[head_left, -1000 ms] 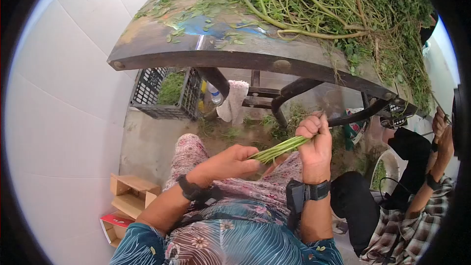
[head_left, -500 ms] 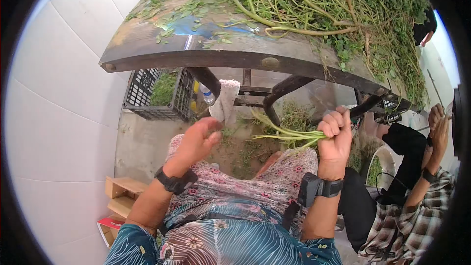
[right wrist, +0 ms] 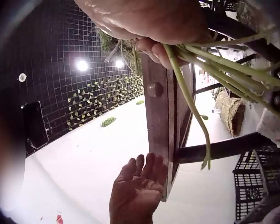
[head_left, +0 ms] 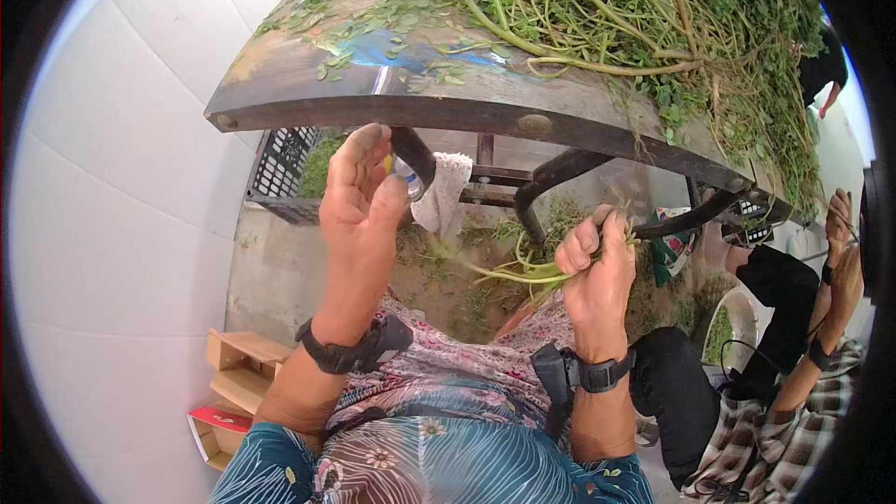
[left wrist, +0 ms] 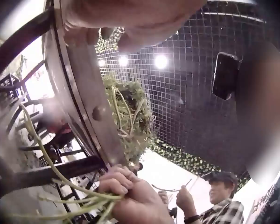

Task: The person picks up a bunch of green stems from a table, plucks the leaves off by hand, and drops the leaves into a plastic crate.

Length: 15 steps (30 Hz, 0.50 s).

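Note:
My right hand (head_left: 597, 271) grips a small bunch of green plant stems (head_left: 509, 274) over my lap, below the table edge. The stems stick out to the left and fan apart; in the right wrist view one stem (right wrist: 191, 109) hangs down away from the others. My left hand (head_left: 359, 189) is raised at the front edge of the table (head_left: 420, 114), fingers upward and nothing in it. Its palm and spread fingers also show in the right wrist view, beside the table's side.
A heap of leafy green plants (head_left: 597, 19) covers the table's right part. Beneath stand a black crate (head_left: 280, 182) with greens and a hanging cloth (head_left: 443, 191). Cardboard boxes (head_left: 245, 378) lie at left. Another person (head_left: 793, 383) sits at right beside a round container (head_left: 737, 317).
My left hand has let go of the stems' left end and risen to the table edge. The stems have spread loosely, and my right hand keeps hold of them.

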{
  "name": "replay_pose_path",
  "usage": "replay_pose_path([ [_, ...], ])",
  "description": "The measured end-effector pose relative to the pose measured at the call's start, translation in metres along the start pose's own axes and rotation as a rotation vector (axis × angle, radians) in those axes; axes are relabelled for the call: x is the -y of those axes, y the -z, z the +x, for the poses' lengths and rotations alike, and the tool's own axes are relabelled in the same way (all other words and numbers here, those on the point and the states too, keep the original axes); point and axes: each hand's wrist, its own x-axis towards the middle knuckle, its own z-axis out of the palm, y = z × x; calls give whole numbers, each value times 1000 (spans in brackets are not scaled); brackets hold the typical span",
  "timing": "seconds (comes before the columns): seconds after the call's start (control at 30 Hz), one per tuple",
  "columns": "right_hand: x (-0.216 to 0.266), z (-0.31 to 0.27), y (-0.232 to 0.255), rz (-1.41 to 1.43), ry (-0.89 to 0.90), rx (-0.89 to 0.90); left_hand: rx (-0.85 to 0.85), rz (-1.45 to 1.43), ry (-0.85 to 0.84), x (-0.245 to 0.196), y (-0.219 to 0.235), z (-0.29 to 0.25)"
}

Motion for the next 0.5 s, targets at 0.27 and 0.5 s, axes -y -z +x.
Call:
replay_pose_path([
  [0.27,-29,-12,-23,-327,88,128,606,-324,259,32,-49,-60],
  [0.5,-29,0,-10,-1109,415,338,836,-169,470,30,-31,-53],
])
